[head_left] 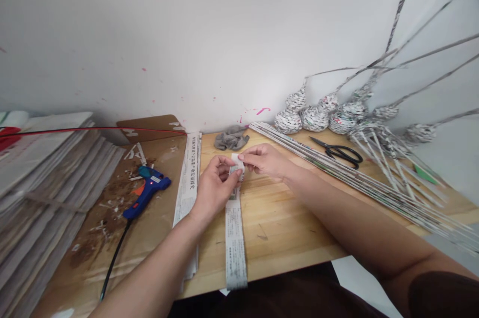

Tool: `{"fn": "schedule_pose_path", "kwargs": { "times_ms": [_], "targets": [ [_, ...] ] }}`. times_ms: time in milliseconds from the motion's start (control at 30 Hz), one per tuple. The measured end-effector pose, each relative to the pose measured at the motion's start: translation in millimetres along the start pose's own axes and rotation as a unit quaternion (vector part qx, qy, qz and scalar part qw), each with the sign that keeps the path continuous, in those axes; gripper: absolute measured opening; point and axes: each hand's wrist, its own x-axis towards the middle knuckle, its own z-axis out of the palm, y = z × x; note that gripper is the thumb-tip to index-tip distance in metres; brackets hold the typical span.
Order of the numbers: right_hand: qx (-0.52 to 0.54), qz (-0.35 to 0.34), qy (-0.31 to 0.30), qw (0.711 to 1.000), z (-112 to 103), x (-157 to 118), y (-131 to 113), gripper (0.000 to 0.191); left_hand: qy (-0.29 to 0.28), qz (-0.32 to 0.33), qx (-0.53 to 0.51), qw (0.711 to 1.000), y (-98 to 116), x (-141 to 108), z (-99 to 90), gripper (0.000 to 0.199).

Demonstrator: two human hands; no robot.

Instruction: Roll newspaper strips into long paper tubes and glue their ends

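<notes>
A long newspaper strip (235,238) runs from the table's front edge up to both hands, its far end curled over. My left hand (217,181) is closed on the strip's curled part, thumb on top. At the strip's far tip, my right hand (262,160) pinches the paper between thumb and fingers. To the left lies a stack of more newspaper strips (187,178). Beyond the hands is a crumpled grey cloth (231,138).
Rolled paper sticks (322,160) and black scissors (339,152) lie to the right, with woven paper gourds (315,118) by the wall. At left are a blue glue gun (147,193) on stained cardboard (149,235) and a tied newspaper pile (48,198).
</notes>
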Motion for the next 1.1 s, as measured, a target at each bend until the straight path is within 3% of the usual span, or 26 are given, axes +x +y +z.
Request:
{"fn": "schedule_pose_path", "kwargs": {
  "times_ms": [167, 300, 500, 633, 767, 933, 1100],
  "targets": [
    [-0.032, -0.038, -0.018, 0.999, 2.0, -3.0, -0.1, 0.029, 0.011, -0.042, -0.026, 0.999, 0.7, 3.5, -3.9, 0.048],
    [-0.051, -0.049, -0.051, 0.996, 2.8, -6.7, -3.3, 0.030, 0.003, -0.055, -0.016, 0.998, 1.1, 4.3, -5.6, 0.043],
    [-0.060, -0.034, 0.000, 0.998, 0.5, -4.6, -3.9, 0.027, 0.009, -0.040, -0.006, 0.999, 1.4, 4.3, -5.6, 0.044],
    [-0.029, -0.026, -0.038, 0.999, -0.9, -4.6, -6.5, 0.026, -0.001, -0.045, -0.009, 0.999, 0.7, 5.0, -6.4, 0.041],
    [-0.030, -0.026, -0.079, 0.996, -2.8, -5.7, -7.8, 0.027, -0.011, -0.074, -0.045, 0.996, -1.2, 5.7, -7.1, 0.038],
    [-0.030, -0.028, -0.080, 0.996, -5.8, -5.0, -5.9, 0.027, -0.039, -0.115, -0.127, 0.984, -2.0, 6.1, -6.8, 0.037],
    [-0.014, -0.014, -0.083, 0.996, -6.1, -4.4, -5.6, 0.027, -0.036, -0.135, -0.123, 0.983, -1.2, 6.6, -6.8, 0.034]
  ]
}}
